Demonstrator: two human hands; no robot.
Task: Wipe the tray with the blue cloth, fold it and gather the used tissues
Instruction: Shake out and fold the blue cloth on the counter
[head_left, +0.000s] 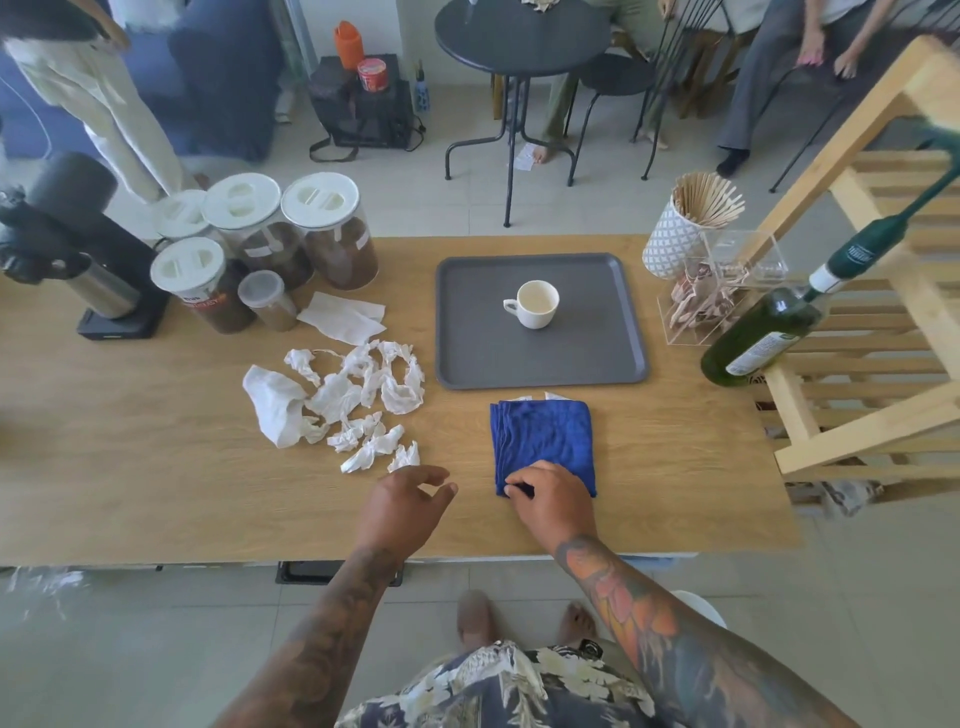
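Observation:
The grey tray (467, 358) lies on the wooden table with a white cup (535, 303) standing on it. Just in front of the tray the blue cloth (543, 439) lies folded into a square. My right hand (553, 499) rests on the cloth's near left corner, fingers pinching its edge. My left hand (405, 501) hovers over the table just left of the cloth, fingers apart, holding nothing. Several crumpled white used tissues (337, 400) are scattered left of the tray, the nearest just beyond my left fingertips.
Lidded jars (332, 234) and a black grinder (83, 249) stand at the back left, with flat napkins (345, 317) beside them. A stick holder (675, 234), a clear box (722, 291) and a green bottle (763, 332) stand right of the tray. A wooden rack (872, 332) adjoins the table's right.

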